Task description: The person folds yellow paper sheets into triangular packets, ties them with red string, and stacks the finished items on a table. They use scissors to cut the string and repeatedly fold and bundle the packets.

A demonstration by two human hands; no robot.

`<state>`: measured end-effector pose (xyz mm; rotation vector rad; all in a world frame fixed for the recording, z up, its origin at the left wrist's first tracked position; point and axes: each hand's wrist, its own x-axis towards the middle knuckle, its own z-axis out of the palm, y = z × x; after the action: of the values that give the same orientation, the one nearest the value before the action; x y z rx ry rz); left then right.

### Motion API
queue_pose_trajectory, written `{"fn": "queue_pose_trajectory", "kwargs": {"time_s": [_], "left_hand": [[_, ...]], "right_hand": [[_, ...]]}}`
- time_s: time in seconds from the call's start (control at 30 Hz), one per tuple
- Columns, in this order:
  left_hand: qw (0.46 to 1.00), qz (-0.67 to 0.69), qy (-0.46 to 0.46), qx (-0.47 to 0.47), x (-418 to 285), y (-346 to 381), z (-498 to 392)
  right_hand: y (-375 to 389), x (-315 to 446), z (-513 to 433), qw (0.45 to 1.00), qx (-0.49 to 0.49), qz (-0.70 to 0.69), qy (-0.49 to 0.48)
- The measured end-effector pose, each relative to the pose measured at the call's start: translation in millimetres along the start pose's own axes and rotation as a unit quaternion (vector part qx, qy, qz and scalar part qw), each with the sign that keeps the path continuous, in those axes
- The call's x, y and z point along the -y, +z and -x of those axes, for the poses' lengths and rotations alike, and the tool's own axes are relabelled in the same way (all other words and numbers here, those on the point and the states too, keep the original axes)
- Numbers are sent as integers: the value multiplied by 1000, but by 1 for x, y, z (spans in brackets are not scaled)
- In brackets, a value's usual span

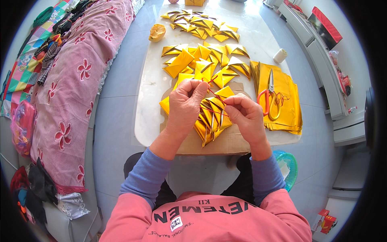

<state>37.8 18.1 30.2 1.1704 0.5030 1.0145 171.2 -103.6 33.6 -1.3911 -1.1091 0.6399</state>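
Observation:
Between the fingertips of my left hand (188,104) a red string (215,94) is pinched, with a small loop standing above the thumb. My right hand (246,116) grips the same string lower down and to the right. Just under both hands a stack of folded gold foil paper pieces (208,133) lies on a flat sheet of brown cardboard (232,143), and a strand of the string crosses over the stack. More folded gold pieces (203,69) are spread beyond my hands, with another group (205,22) farther off.
On the right of the white table (145,121) are flat gold sheets (290,103) with scissors (271,86) and red string on top. A white bottle (280,56) stands behind them. A partly peeled yellow fruit (157,32) is at the left edge. A teal basket (291,172) is below.

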Motion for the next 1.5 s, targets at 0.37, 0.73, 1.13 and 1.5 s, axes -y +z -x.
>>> {"fn": "queue_pose_trajectory", "kwargs": {"time_s": [0.37,0.73,1.13,1.5], "left_hand": [[995,-64,-38,63,-1,4,3],[991,-48,-71,107,7,5,7],[975,28,-122,182,8,3,9],[971,44,-148,185,4,1,9]], "right_hand": [[-6,1,-1,988,-10,74,-137],[-5,2,-5,962,-54,142,-228],[-2,-4,-3,977,-56,114,-173],[6,-4,-5,971,-143,94,-165]]}}
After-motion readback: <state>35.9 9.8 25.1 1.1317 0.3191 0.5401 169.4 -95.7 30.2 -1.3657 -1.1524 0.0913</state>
